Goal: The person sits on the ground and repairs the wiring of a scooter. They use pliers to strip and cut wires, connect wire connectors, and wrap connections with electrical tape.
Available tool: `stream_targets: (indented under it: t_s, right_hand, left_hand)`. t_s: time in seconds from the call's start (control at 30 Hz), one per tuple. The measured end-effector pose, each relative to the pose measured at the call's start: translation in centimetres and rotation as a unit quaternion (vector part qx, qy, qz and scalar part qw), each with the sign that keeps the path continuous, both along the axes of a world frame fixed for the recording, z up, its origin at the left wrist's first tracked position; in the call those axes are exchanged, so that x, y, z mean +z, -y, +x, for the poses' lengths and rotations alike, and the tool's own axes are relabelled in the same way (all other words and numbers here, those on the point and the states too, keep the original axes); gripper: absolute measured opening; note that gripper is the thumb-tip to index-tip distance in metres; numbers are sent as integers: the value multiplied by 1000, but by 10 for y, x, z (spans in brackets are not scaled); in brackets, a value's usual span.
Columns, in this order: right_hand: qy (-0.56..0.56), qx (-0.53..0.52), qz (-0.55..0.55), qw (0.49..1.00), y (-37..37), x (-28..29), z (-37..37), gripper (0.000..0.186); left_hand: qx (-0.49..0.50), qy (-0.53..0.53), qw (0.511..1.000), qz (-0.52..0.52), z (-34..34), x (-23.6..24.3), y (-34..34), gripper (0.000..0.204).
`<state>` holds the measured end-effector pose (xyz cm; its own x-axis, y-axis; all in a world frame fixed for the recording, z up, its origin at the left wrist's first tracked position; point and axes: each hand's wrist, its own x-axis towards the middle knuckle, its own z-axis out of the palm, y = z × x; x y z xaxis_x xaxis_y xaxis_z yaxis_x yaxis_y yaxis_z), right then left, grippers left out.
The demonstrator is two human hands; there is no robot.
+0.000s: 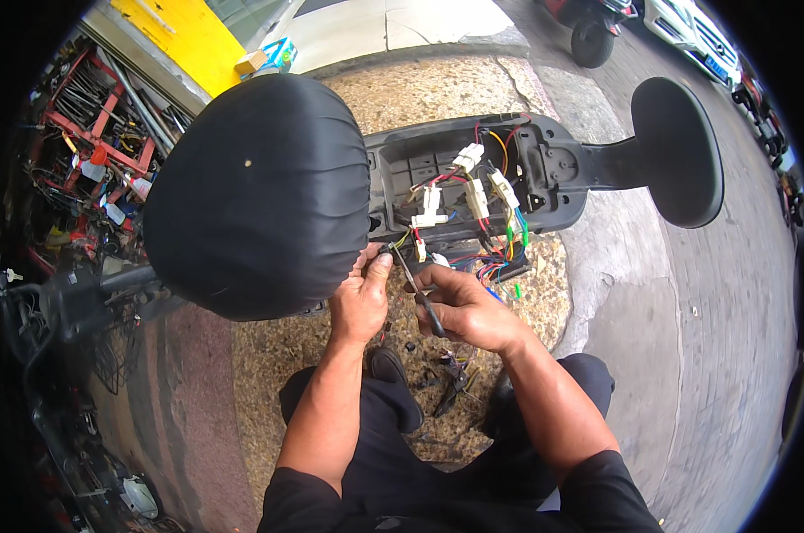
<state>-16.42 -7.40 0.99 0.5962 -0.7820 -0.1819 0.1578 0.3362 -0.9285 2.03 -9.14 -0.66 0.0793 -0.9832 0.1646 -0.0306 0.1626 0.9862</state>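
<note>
Below the black seat [251, 195], my left hand [359, 302] pinches the end of a thin wire [388, 250] beside its lower right edge. My right hand [464, 311] holds a slim dark-handled tool [431, 311], its metal tip meeting the wire near my left thumb; the exact tip is too small to make out. Behind my hands, an open compartment [400, 142] carries several white plastic connectors [475, 197] on coloured wires, and a loose bundle [499, 271] hangs over its near edge. A black padded backrest [673, 151] sticks out to the right on an arm.
At upper left, a red tool rack [109, 115] full of tools stands by a yellow panel [184, 40]. A handlebar [109, 284] is at left. Cable scraps and a dark tool [451, 391] lie between my feet. A white car [686, 35] and a wheel [593, 44] are at upper right.
</note>
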Motion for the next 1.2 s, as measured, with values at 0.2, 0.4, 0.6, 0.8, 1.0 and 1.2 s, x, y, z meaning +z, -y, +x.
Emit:
stream_targets:
  t_s: [0.2,0.4,0.6,0.8,1.0,1.2]
  right_hand:
    - [6,-33,-14,999,-1,-2,5,23]
    - [18,-38,-1,999,-2,-3,6,22]
    - [6,-40,-28,999,0,-7,5,24]
    - [26,-64,-43,997,-2,-12,6,24]
    - [31,-67,-44,996,-4,-9,4,27]
    - [21,-91,-72,993,-9,2,5,22]
  left_hand:
    - [17,73,997,-12,3,-4,1,14]
    - [21,104,994,-33,4,-4,1,10]
    - [24,157,986,-55,3,2,-1,11]
    - [38,146,988,-34,3,-1,-1,11]
    - [25,110,993,-30,8,-7,5,17]
    - [-6,104,995,1,4,6,-3,12]
